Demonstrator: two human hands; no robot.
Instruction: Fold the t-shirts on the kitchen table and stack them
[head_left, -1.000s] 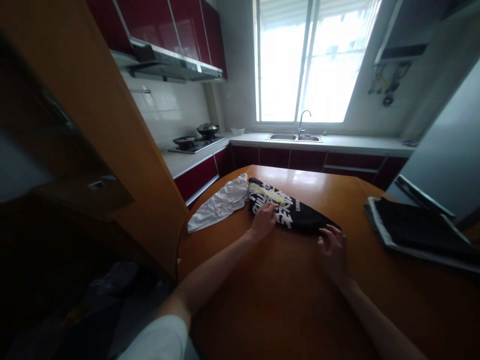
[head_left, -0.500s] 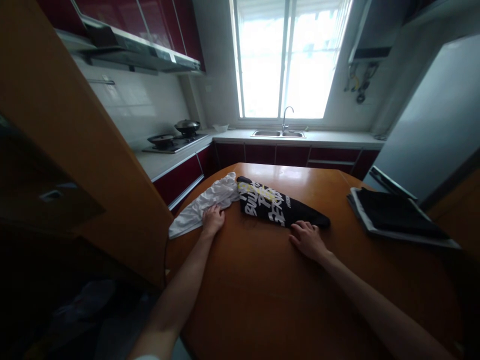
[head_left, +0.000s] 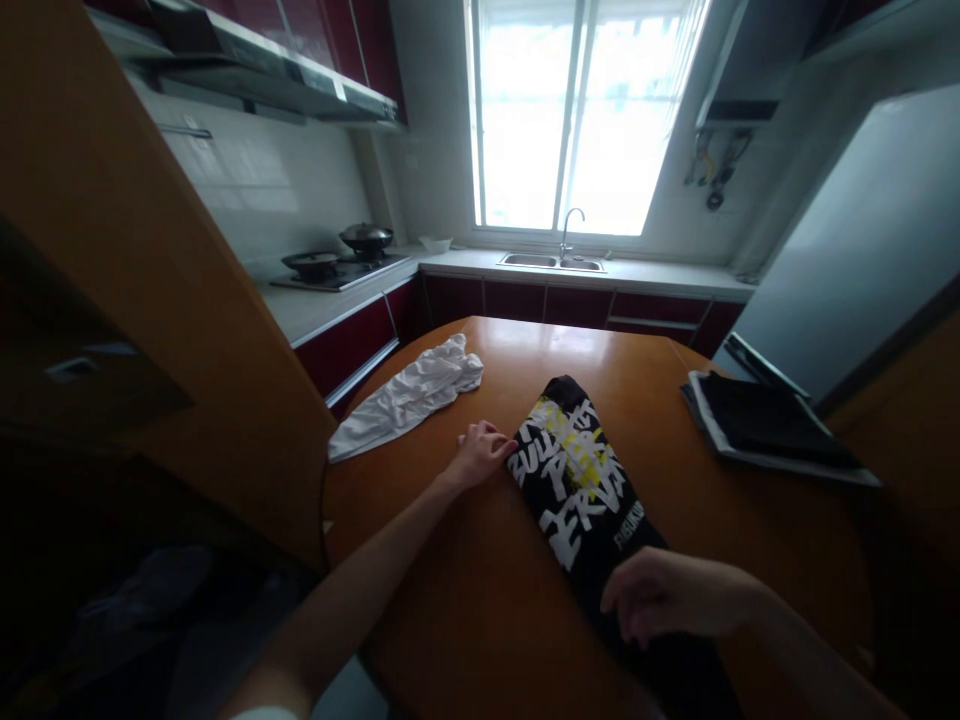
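A folded black shirt point(head_left: 574, 470) with white and yellow lettering lies slantwise on the table, its near end running toward me. My left hand point(head_left: 480, 455) rests on the wood at the shirt's left edge, fingers loosely bent and apart, one digit touching the cloth. Over the near part of the shirt is my right hand point(head_left: 675, 595), slightly blurred, with its fingers curled in against the dark fabric. A crumpled white cloth point(head_left: 409, 400) lies apart from both hands, to the left.
The round-ended wooden table point(head_left: 465, 600) fills the foreground. A stack of folded dark and white clothes point(head_left: 780, 425) sits at its right side. Behind are a stove with a lidded pan point(head_left: 366, 237), a sink point(head_left: 551, 262) and a window. A wooden panel point(head_left: 202, 280) stands left.
The black shirt has turned and come nearer, its right end swung toward me with my right hand. My left hand has left the white cloth and moved right to the shirt's edge.
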